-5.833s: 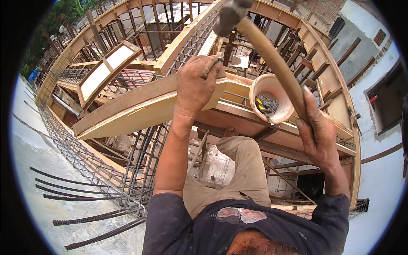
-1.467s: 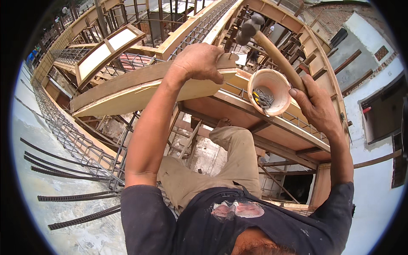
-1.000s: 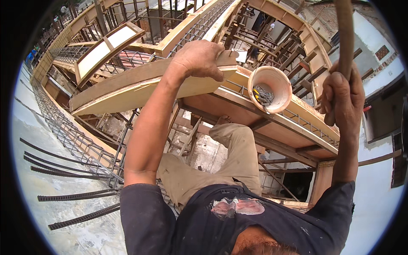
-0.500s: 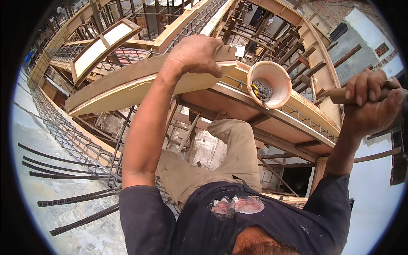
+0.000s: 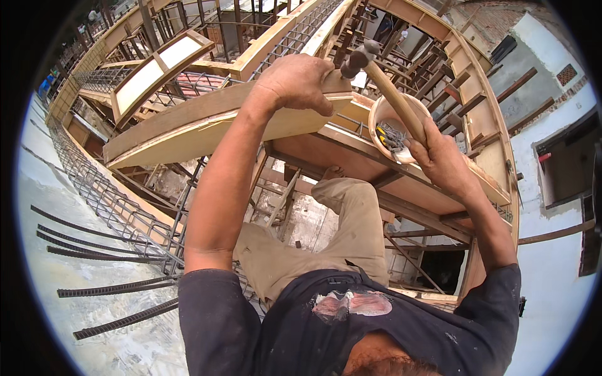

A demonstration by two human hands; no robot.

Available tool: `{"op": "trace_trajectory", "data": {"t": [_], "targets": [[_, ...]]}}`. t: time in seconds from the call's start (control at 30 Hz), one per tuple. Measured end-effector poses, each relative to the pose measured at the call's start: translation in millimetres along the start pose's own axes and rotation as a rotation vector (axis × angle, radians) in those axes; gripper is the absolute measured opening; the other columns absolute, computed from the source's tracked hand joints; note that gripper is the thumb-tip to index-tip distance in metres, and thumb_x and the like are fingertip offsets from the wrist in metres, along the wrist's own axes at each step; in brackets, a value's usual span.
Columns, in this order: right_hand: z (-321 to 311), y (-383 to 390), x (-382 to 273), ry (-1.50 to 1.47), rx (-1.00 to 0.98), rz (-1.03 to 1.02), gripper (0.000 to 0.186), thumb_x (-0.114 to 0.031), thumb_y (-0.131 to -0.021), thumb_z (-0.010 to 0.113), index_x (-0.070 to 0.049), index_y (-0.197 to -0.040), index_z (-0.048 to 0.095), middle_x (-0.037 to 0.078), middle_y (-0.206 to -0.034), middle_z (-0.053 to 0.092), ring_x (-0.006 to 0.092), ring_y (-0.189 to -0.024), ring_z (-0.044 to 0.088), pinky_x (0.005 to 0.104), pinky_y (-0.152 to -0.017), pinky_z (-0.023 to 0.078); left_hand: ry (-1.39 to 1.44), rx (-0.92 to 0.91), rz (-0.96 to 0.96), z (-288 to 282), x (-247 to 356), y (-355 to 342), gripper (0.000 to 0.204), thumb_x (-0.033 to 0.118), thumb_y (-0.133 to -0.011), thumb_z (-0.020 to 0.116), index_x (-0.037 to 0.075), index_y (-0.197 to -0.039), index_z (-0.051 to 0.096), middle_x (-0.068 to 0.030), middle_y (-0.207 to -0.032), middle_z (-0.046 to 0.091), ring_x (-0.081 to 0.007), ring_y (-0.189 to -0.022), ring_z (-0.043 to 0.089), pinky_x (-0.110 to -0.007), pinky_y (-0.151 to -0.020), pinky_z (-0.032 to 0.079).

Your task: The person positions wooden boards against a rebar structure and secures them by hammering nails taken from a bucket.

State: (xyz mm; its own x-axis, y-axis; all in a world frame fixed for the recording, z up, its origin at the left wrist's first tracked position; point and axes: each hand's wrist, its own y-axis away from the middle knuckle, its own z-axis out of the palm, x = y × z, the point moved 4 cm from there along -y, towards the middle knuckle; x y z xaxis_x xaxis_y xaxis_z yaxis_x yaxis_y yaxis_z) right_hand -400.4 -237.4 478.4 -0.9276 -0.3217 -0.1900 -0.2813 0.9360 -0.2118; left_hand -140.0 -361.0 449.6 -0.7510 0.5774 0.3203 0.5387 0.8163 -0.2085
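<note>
My left hand (image 5: 297,85) is clamped over the right end of a curved wooden form panel (image 5: 207,136), thumb on the near side and fingers over the top edge. My right hand (image 5: 441,160) is wrapped round the wooden handle of a hammer (image 5: 396,100). The hammer's metal head is at the panel's right end, close beside my left fingers; whether it touches the wood I cannot tell. Behind the handle stands a pale bucket (image 5: 419,108) of loose nails (image 5: 391,136) with something yellow among them, partly covered by handle and hand.
A wooden beam form (image 5: 401,178) with steel bars runs below the bucket. At left, rebar rods (image 5: 100,254) jut over a grey concrete surface (image 5: 119,326). A framed white panel (image 5: 164,61) leans at the back left. Timber props (image 5: 439,81) crowd the far right. My bare foot rests among the timbers.
My right hand has swung the hammer from the far right, in and to the left, to the panel's right end. My left hand keeps its grip on the panel.
</note>
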Motion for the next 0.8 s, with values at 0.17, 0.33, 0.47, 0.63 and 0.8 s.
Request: {"op": "trace_trajectory", "data": {"t": [0.17, 0.33, 0.47, 0.63, 0.8], "targets": [[-93.7, 9.9, -52.1, -0.886, 0.565, -0.217, 0.026, -0.028, -0.106, 0.049, -0.002, -0.110, 0.052, 0.001, -0.067, 0.046, 0.0061, -0.047, 0.042, 0.0218, -0.043, 0.041, -0.008, 0.008, -0.031, -2.4, -7.3, 9.8, 0.053, 0.036, -0.057, 0.081, 0.000, -0.093, 0.066, -0.0204, -0.087, 0.070, -0.0382, -0.087, 0.068, -0.045, -0.083, 0.053], [-6.3, 8.0, -19.5, -0.088, 0.333, -0.100, 0.031, -0.031, -0.102, 0.053, -0.001, -0.105, 0.045, 0.016, -0.074, 0.055, 0.0320, -0.058, 0.058, 0.0418, -0.056, 0.053, -0.010, 0.030, -0.020, -11.0, -3.5, 3.5, 0.054, 0.037, -0.057, 0.080, 0.000, -0.094, 0.067, -0.0208, -0.086, 0.069, -0.0388, -0.087, 0.068, -0.045, -0.083, 0.053], [-31.9, -4.0, -22.0, -0.444, -0.028, 0.131, 0.030, -0.028, -0.102, 0.057, 0.000, -0.109, 0.047, 0.007, -0.076, 0.054, 0.0129, -0.055, 0.055, 0.0268, -0.048, 0.046, -0.041, 0.033, -0.049, -11.1, -16.3, 10.1, 0.054, 0.037, -0.057, 0.080, -0.001, -0.094, 0.067, -0.0217, -0.087, 0.070, -0.0389, -0.087, 0.068, -0.045, -0.083, 0.053], [-73.7, 3.3, -31.9, -1.133, 0.631, -0.496, 0.029, -0.030, -0.103, 0.057, -0.002, -0.103, 0.048, 0.006, -0.071, 0.051, 0.0151, -0.051, 0.049, 0.0299, -0.051, 0.049, 0.007, 0.001, -0.009, 1.0, -6.3, 7.9, 0.053, 0.035, -0.057, 0.079, -0.001, -0.094, 0.067, -0.0222, -0.086, 0.069, -0.0388, -0.085, 0.068, -0.044, -0.083, 0.053], [3.5, -7.4, -2.0, -0.069, -0.066, 0.031, 0.034, -0.028, -0.096, 0.065, 0.000, -0.097, 0.047, 0.019, -0.073, 0.050, 0.0282, -0.065, 0.059, 0.0437, -0.060, 0.044, 0.020, 0.038, -0.001, -2.5, -5.3, -2.1, 0.053, 0.035, -0.057, 0.079, -0.003, -0.092, 0.066, -0.0224, -0.084, 0.069, -0.0384, -0.084, 0.068, -0.044, -0.083, 0.053]]}}
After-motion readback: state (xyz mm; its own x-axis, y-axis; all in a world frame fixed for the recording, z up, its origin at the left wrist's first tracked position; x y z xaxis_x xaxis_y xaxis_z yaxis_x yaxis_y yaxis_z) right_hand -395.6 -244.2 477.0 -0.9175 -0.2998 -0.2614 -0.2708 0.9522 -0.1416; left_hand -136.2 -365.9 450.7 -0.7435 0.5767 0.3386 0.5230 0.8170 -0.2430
